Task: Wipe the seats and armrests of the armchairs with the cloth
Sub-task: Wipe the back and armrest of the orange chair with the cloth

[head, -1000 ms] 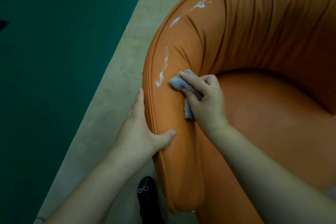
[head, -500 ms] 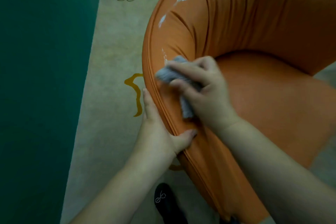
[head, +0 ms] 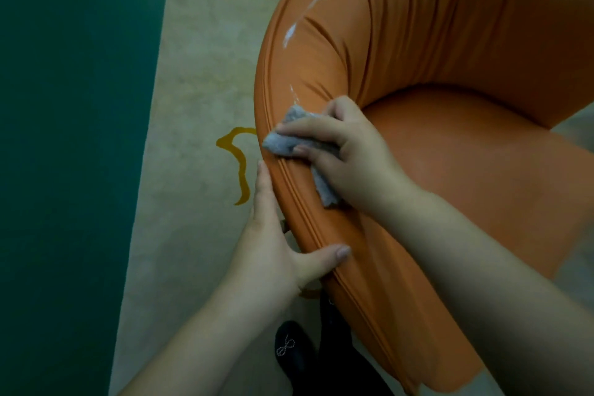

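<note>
An orange armchair [head: 450,42] with a curved pleated back fills the right of the head view. Its left armrest [head: 321,74] carries white smears along the rim. My right hand [head: 350,157] grips a crumpled grey cloth [head: 283,141] and presses it on the armrest's top near the piped edge. My left hand [head: 273,241] rests against the armrest's outer side, fingers straight along it and thumb hooked over the top. The seat [head: 482,170] lies to the right of my right hand.
A beige carpet [head: 193,106] with a yellow curl and outlined cloud shapes lies left of the chair. A dark green surface [head: 70,138] covers the far left. A black shoe [head: 292,350] stands at the bottom by the chair's base.
My right hand has slid the cloth outward to the armrest's piped edge, over the lower white smear. The left hand keeps its hold. The view has shifted slightly.
</note>
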Demonstrator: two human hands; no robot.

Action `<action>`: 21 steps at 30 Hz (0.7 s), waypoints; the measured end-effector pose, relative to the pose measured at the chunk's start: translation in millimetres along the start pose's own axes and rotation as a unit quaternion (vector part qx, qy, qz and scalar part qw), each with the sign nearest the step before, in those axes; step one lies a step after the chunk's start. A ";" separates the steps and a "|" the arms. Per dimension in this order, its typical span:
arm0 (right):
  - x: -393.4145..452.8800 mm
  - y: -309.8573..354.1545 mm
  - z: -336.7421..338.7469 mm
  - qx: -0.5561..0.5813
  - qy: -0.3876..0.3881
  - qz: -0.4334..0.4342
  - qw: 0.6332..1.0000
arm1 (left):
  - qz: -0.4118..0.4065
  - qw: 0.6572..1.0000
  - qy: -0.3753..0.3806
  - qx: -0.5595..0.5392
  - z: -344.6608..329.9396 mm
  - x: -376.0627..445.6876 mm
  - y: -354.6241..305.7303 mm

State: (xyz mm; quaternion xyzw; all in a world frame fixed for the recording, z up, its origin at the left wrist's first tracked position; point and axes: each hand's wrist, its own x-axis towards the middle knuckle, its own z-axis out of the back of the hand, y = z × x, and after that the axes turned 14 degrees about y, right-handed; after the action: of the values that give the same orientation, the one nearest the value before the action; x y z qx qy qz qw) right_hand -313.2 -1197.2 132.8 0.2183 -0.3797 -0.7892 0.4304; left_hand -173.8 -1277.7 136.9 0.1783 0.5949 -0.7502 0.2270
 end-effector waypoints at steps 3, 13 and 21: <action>-34.8 -9.8 5.5 0.021 0.084 0.004 0.996 | -0.013 0.999 0.019 -0.047 10.8 -4.4 4.1; 2.5 -9.2 5.1 -0.010 0.038 -0.004 0.999 | -0.024 0.999 0.021 -0.005 27.9 -1.7 -4.7; -33.9 -23.9 0.8 0.084 -0.044 -0.020 0.995 | -0.016 0.999 0.008 0.039 38.1 8.0 -17.9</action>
State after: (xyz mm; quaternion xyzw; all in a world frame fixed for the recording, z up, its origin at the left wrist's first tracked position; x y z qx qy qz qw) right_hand -307.9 -1160.1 115.0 0.2265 -0.4591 -0.7716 0.3776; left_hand -190.3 -1312.5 155.8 0.1837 0.5696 -0.7749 0.2035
